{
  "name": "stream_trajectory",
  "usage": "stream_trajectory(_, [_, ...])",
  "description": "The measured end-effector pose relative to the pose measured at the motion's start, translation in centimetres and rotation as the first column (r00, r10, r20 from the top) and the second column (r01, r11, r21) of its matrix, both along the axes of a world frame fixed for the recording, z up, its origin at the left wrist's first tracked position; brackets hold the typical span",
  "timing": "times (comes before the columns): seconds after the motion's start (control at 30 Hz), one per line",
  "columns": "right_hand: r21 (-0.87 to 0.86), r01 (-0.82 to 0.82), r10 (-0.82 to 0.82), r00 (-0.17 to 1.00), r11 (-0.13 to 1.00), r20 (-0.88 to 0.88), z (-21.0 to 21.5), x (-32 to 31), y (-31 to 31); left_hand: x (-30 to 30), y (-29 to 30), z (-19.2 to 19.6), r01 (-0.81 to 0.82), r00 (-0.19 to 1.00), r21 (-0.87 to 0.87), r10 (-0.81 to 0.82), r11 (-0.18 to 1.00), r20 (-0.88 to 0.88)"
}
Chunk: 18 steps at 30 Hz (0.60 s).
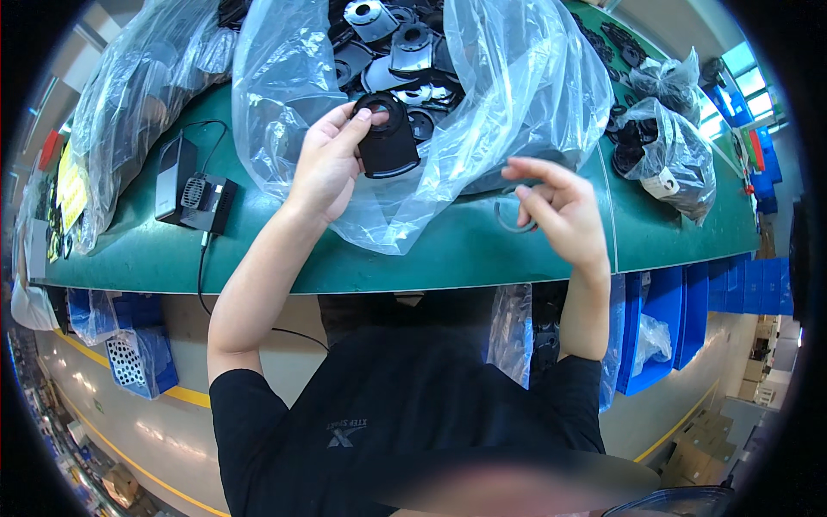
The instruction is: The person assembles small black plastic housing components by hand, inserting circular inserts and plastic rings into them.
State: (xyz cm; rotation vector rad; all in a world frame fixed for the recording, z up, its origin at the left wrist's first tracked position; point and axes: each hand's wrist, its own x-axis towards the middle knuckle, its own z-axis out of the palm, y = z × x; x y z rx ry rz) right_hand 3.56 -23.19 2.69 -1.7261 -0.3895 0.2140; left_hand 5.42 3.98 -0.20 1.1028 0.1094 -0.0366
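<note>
My left hand (327, 164) grips a glossy black plastic part (393, 153) by its round end, the thumb on the ring-shaped top and the flat body hanging toward the right. My right hand (564, 215) is off to the right above the table, thumb and fingers closed on a thin grey ring (503, 221). Beyond the left hand, a large clear plastic bag (284, 95) lies open, and several similar black parts (413, 47) are heaped inside it. A gap separates the two hands.
On the green table (284, 258) at left sits a black box-shaped device (194, 189) with a cable. Another clear bag (142, 112) stands behind it. Bags of black parts (668, 164) lie at right. Blue bins (655, 336) stand below the table's right edge.
</note>
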Motion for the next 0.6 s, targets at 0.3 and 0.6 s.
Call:
stream_trajectory(0.3, [-0.424,0.466,-0.119,0.769,0.777,0.628,-4.4,-3.0,1.2,-1.8,-1.6,1.1,0.183,0.983,-0.032,-0.183,0.983,-0.001])
stream_trajectory(0.6, [-0.579,0.226,0.096,0.877,0.784,0.471,-1.7,-3.7,-0.6,-2.8,-2.2,1.3,0.267,0.963,-0.016,-0.268,0.963,-0.012])
